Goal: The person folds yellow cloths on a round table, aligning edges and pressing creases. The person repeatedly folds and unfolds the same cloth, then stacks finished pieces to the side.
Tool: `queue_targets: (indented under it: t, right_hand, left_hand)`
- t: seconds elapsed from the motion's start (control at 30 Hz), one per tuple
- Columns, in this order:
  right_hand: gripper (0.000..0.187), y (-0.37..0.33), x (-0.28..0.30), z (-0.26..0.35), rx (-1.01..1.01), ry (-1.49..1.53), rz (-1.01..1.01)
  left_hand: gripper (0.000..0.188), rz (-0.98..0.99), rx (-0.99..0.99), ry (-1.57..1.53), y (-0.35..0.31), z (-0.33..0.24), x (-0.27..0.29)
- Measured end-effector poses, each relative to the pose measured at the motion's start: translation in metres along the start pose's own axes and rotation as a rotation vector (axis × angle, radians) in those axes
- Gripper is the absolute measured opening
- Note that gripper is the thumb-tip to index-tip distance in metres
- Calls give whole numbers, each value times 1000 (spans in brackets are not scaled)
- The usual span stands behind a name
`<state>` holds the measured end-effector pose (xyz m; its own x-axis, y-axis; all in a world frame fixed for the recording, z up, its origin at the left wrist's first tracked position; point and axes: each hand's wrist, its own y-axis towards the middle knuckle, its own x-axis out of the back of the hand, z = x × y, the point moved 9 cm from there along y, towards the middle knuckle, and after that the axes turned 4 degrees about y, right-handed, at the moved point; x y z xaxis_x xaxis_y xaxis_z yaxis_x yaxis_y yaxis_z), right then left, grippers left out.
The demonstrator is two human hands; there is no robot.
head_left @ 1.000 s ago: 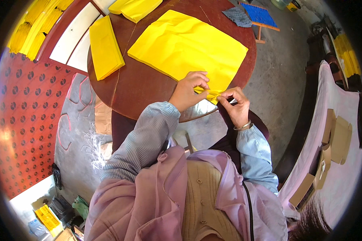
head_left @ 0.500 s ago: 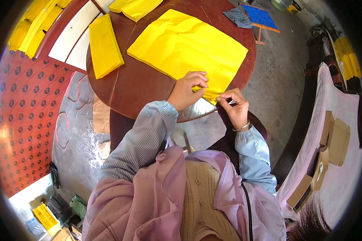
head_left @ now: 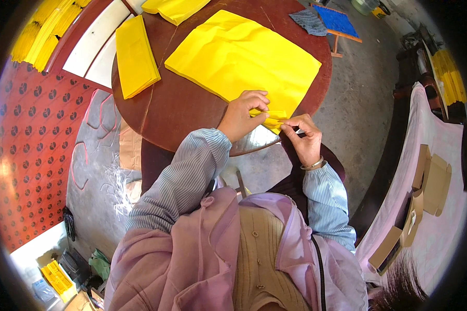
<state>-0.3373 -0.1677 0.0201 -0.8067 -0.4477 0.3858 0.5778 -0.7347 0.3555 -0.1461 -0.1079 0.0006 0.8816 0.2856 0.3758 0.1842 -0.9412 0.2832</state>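
Left hand (head_left: 244, 115) and right hand (head_left: 303, 136) pinch sheet (head_left: 246, 59) at near corner, only that bit gathered, rest unfolded, stack (head_left: 136, 57) left of sheet.

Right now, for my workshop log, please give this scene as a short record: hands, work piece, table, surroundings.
Left hand: at the near corner of the large yellow piece, by its folds
Right hand: thumb and forefinger pinching that corner's edge
Work piece: mostly flat, gathered at that corner
Table: round, brown; also bears a folded yellow bundle at left
Surroundings: blue-topped stand beyond, to the right; opened cardboard packaging on pale cloth at right
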Motion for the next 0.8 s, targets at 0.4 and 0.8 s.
queue_targets:
  t: [0.4,0.8]
  right_hand:
    - [15,-3,-2,-14,-154,152,-67]
    - [13,1,0,-2,-57,21,-17]
  left_hand:
    - [15,17,-44,45,0,-10,1]
    - [15,30,-29,7,1,-4,2]
